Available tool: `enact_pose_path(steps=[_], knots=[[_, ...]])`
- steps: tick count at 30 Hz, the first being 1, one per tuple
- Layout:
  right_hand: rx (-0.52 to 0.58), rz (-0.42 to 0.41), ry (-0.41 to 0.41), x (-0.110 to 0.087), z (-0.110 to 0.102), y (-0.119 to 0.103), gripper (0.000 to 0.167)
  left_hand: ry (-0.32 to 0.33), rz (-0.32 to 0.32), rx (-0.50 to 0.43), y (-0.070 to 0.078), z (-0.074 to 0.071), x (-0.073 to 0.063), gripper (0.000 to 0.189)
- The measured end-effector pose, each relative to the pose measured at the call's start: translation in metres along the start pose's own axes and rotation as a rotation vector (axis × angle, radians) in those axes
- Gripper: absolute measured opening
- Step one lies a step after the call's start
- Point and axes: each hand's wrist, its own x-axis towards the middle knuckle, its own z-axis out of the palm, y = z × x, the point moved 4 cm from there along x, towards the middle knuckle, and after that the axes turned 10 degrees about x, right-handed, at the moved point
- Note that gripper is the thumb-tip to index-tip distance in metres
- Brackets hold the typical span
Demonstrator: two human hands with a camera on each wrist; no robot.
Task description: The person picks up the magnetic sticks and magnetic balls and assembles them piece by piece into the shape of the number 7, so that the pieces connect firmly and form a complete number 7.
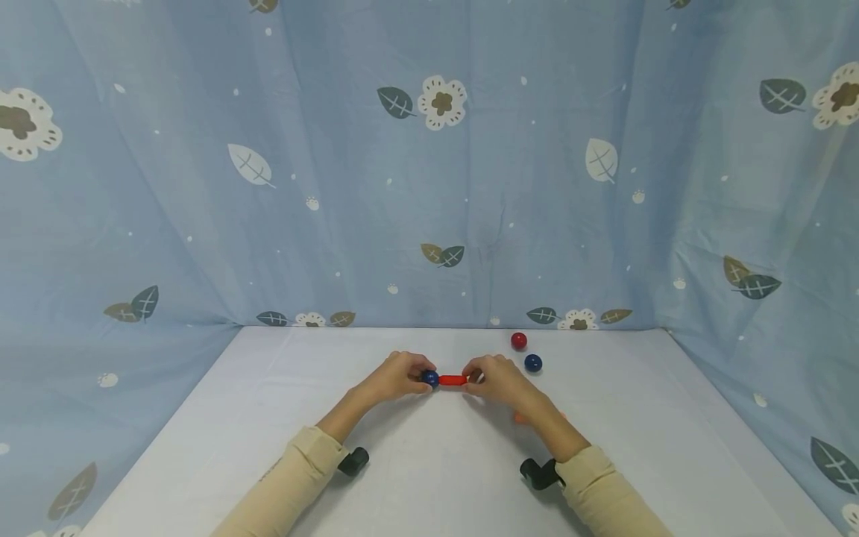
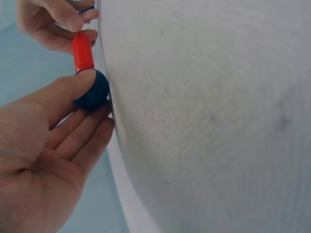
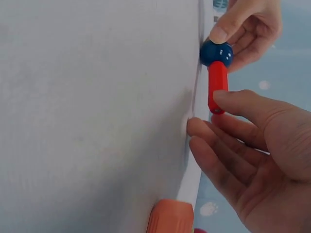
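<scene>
A dark blue ball (image 1: 431, 380) is pinched between the thumb and fingers of my left hand (image 1: 399, 375). Joined end-on to it is a short red rod (image 1: 452, 380), pointing right. My right hand (image 1: 498, 379) grips the rod's free end between thumb and fingertip, as the right wrist view shows, with the other fingers loosely bent below the rod (image 3: 218, 87). In the left wrist view the blue ball (image 2: 93, 92) meets the rod's lower end. Both hands are close over the white table.
Behind the right hand lie a red ball (image 1: 519, 341) and a second blue ball (image 1: 533, 363). An orange piece (image 1: 520, 418) sits partly hidden under the right forearm. A patterned blue curtain (image 1: 510, 186) hangs along the back edge of the white table (image 1: 429, 477).
</scene>
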Motion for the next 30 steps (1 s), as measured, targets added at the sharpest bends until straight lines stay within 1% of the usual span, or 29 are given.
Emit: enact_pose_path(steps=[4,10,19,23,30], knots=[[0.032,-0.032,-0.016,-0.002,-0.003,0.0,0.024,0.002,0.0,-0.002,-0.001,0.0,-0.001,0.031],[0.033,-0.083,-0.027,-0.007,-0.007,0.001,0.028,0.002,-0.002,-0.004,-0.003,0.001,-0.001,0.031],[0.03,-0.128,0.008,-0.014,-0.027,0.002,0.028,0.003,-0.003,-0.005,-0.004,0.0,0.001,0.031],[0.042,-0.127,0.028,-0.018,-0.035,0.008,0.027,0.003,0.006,-0.01,-0.004,0.0,0.001,0.031],[0.022,-0.11,0.083,-0.024,-0.042,0.02,0.025,-0.002,0.007,-0.013,-0.003,0.002,0.002,0.031]])
